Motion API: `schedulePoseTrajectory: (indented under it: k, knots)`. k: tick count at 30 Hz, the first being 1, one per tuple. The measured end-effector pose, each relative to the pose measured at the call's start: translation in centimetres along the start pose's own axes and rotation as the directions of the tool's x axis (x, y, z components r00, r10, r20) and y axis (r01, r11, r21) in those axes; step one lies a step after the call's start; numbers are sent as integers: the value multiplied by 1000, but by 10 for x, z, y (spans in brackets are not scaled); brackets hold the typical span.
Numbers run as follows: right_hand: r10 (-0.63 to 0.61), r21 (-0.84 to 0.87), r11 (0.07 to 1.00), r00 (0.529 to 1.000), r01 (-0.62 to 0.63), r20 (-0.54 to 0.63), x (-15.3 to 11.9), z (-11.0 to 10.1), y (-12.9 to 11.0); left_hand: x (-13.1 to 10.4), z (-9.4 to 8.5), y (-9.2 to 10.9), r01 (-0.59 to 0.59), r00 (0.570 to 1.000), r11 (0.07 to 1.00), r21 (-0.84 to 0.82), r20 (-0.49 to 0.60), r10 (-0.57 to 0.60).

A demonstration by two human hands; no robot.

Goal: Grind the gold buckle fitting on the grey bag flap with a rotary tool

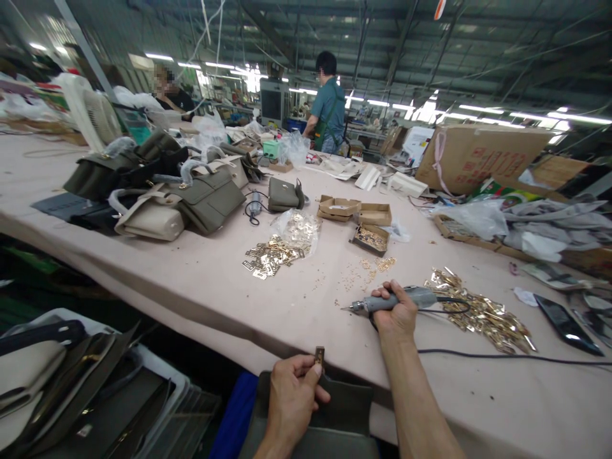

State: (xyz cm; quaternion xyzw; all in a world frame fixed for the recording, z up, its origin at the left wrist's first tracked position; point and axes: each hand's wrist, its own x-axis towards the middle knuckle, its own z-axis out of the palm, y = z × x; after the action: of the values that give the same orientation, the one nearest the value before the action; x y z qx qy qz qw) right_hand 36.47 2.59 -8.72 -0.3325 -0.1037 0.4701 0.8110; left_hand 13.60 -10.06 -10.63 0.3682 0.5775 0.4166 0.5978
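Fingers of your right hand (396, 313) wrap the grey driver (393, 299), its tip pointing left, low over the table (201, 280). Your right forearm reaches out from the near edge, wrist bent slightly. Your left hand (291, 396), at the near edge, pinches a small brass clasp (319, 355) upright between thumb and forefinger, just above a dark bag (335, 414). Loose brass fittings (482, 313) lie right of the driver; handbags (182, 197) sit far left.

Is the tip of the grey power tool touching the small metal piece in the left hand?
Apart. The head view shows bare table between the power tool tip and the metal piece.
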Motion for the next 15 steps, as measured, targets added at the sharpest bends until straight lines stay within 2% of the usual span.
schedulePoseTrajectory:
  k: [5, 15]
  knots:
    - [-13, -1, 1000, 1000, 13, -11, 0, 0, 1, -5, -1, 6, 15, 1000, 999, 33, -13, -15]
    - [-32, -1, 999, 999, 32, -28, -2, 1, 1, -4, -1, -1, -12, 1000, 996, 83, 1, 12]
